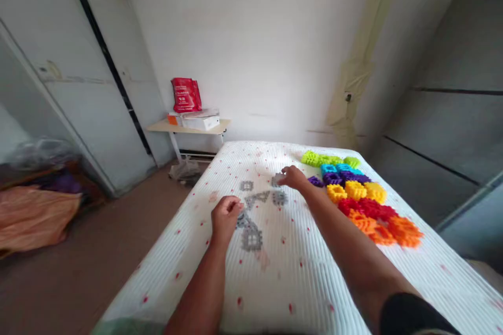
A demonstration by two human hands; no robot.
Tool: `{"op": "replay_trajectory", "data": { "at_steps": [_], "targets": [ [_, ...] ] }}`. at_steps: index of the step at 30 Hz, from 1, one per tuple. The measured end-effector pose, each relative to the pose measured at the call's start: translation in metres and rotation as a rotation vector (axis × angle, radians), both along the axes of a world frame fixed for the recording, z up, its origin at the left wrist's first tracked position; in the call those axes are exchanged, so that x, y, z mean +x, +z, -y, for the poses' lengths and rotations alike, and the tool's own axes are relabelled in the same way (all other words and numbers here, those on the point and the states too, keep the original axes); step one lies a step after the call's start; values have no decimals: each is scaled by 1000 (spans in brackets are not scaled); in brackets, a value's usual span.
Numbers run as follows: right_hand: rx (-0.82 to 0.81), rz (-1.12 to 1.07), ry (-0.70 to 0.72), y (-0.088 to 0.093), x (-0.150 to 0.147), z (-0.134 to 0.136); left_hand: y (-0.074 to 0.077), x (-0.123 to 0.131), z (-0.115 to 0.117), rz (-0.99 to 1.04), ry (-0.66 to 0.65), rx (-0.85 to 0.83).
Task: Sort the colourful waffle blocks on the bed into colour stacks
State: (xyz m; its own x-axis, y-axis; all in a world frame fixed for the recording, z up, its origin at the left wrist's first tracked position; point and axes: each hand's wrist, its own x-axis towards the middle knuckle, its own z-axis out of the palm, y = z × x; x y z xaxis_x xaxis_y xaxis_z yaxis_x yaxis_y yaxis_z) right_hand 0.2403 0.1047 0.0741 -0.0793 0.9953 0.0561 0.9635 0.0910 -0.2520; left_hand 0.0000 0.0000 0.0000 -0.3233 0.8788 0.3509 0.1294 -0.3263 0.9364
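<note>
My left hand [227, 214] is over the bed with its fingers curled together; what they hold, if anything, is too small to make out. Just beside it lie overlapping grey toothed building pieces, among them a square one with a window-like middle [252, 241]. Farther out, my right hand [291, 177] reaches forward, its fingertips closed on the edge of a flat grey building piece [277, 180]. Between the hands are a grey triangular piece [262, 197] and a small grey square piece [247, 186]. A rounder grey piece [280, 198] lies below my right hand.
Rows of coloured building pieces line the right of the bed [267, 282]: lime [320, 158], blue [330, 168], purple [334, 179], yellow [356, 189], red [367, 208], orange [404, 231]. A side table [157, 126] with a red bag [186, 95] stands beyond, left.
</note>
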Motion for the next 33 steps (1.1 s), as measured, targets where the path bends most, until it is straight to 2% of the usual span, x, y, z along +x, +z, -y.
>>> {"op": "replay_trajectory", "data": {
  "at_steps": [18,27,33],
  "targets": [
    [64,45,22,-24,-7,-9,6,4,6,62,-12,-47],
    [51,23,24,-23,-7,-4,5,4,6,30,-11,-55],
    [38,78,22,-14,-9,1,2,3,5,11,-6,-65]
  ]
}}
